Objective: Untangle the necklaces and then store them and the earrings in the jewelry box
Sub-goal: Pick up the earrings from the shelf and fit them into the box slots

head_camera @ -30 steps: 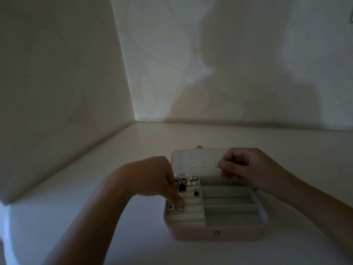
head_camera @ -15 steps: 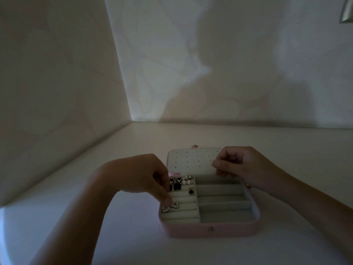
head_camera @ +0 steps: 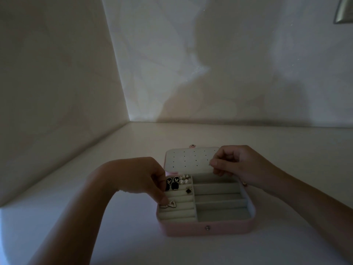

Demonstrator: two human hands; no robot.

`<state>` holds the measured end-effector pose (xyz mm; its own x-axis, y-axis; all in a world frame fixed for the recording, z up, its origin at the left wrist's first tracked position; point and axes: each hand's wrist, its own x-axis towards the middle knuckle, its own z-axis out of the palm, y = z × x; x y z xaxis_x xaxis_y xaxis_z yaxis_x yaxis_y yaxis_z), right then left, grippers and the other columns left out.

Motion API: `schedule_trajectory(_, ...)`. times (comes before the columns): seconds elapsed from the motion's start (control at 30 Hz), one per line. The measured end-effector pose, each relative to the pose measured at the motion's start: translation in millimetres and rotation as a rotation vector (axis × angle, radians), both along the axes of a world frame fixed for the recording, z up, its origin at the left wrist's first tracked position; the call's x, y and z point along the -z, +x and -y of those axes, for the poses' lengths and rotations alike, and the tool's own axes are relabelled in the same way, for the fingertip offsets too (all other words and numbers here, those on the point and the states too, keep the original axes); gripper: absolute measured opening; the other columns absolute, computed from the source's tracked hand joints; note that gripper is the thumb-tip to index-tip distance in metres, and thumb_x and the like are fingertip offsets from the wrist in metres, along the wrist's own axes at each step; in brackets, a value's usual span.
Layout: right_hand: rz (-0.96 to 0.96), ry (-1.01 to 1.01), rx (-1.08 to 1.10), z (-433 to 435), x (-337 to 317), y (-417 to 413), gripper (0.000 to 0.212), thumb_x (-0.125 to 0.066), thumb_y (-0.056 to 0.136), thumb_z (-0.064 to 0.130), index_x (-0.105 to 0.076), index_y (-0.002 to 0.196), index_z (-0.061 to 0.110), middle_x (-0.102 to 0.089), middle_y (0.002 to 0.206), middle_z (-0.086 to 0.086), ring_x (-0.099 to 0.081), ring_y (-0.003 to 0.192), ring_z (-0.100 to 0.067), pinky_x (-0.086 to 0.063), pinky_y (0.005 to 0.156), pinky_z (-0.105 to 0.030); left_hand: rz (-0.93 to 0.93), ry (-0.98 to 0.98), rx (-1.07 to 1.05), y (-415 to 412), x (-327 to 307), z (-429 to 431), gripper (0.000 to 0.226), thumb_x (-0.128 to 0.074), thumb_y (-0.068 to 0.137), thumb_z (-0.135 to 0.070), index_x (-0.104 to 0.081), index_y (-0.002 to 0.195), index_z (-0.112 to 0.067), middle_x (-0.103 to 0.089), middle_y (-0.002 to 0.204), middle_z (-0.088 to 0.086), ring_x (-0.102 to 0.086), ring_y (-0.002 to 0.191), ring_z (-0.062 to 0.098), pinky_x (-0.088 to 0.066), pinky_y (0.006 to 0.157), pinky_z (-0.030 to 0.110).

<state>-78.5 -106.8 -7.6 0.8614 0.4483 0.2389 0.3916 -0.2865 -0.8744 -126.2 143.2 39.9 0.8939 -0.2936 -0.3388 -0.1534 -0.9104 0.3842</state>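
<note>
Jewelry box (head_camera: 206, 229): open on the counter (head_camera: 95, 217), pink front wall toward the person, lid laid back flat.
Earrings already stored: black earrings (head_camera: 172, 183), pearl studs (head_camera: 184, 181) and a small dark stud (head_camera: 188, 190) sit in the padded rows of the left section, tucked into the slits, probably so they stay put.
Triangular earrings (head_camera: 171, 204): low in the same left section, lying across a row rather than tucked in. This looks like the pair being seated.
Left hand (head_camera: 137, 175): its fingers (head_camera: 162, 197) curl down with a tip on the triangular earrings. Whether it pinches or only presses cannot be told.
Right hand (head_camera: 236, 161): at the right edge of the perforated lid panel (head_camera: 187, 159), fingertips drawn together as for a pinch. It may be steadying the panel or holding something tiny, but it is too dim to tell.
Right compartments (head_camera: 219, 203): long troughs, likely meant for chains.
Necklaces: none in view.
</note>
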Motion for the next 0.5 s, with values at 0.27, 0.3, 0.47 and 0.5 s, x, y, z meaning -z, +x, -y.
schedule_trajectory(0.27, -0.061, -0.302, -0.110, 36.6, -34.4, -0.5, 0.006, -0.072, 0.083, 0.017, -0.069, 0.088, 0.016, -0.072, 0.076, 0.002, -0.064, 0.068, -0.006, -0.048, 0.062, -0.018, 0.412, -0.314, 0.039, -1.7, 2.1, 33.5, 0.013, -0.071, 0.079, -0.039, -0.060, 0.084, -0.034, -0.060, 0.072, -0.015, -0.053, 0.064, -0.005, -0.044, 0.059, 0.011)
schedule_trajectory(0.3, -0.056, -0.395, -0.103, 43.8, -38.5, -1.0, 0.006, -0.074, 0.082, 0.017, -0.070, 0.086, 0.019, -0.071, 0.074, 0.007, -0.063, 0.066, -0.003, -0.046, 0.061, -0.018, 0.413, -0.313, 0.087, -2.4, 5.8, 39.5, 0.016, -0.070, 0.078, -0.042, -0.059, 0.089, -0.039, -0.059, 0.082, -0.018, -0.055, 0.074, -0.007, -0.045, 0.064, 0.010)
schedule_trajectory(0.47, -0.068, -0.718, -0.072, 55.4, -39.0, 0.1, 0.017, -0.082, 0.074, 0.022, -0.069, 0.082, 0.030, -0.068, 0.073, 0.022, -0.059, 0.058, 0.004, -0.049, 0.060, -0.026, 0.297, -0.125, 0.358, 5.1, 28.6, 62.1, 0.049, -0.054, 0.056, -0.079, -0.046, 0.103, -0.073, -0.037, 0.124, -0.046, -0.035, 0.122, -0.015, -0.032, 0.105, 0.023)
schedule_trajectory(0.5, -0.060, -0.749, -0.088, 53.8, -36.7, -0.1, 0.020, -0.084, 0.071, 0.025, -0.069, 0.081, 0.032, -0.069, 0.077, 0.021, -0.059, 0.061, 0.004, -0.048, 0.061, -0.023, 0.276, -0.103, 0.369, 6.2, 31.0, 63.8, 0.048, -0.052, 0.054, -0.080, -0.043, 0.101, -0.076, -0.032, 0.124, -0.050, -0.031, 0.125, -0.015, -0.027, 0.107, 0.024)
